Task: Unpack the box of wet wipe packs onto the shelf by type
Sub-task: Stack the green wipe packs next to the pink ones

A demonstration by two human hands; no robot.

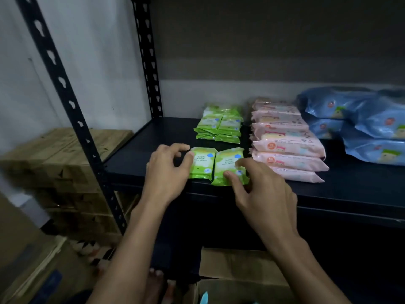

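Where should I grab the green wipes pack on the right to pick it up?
Pinch the green pack across its long side edges, coming from above at the shelf front. It lies flat, its near end at the shelf lip by the right hand.

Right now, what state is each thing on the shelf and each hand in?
Left hand: fingers curled, touching left front green pack.
Right hand: fingers curled on right front green pack.
Rear green packs: stacked.
Pink packs: overlapping row.
Blue packs: piled.
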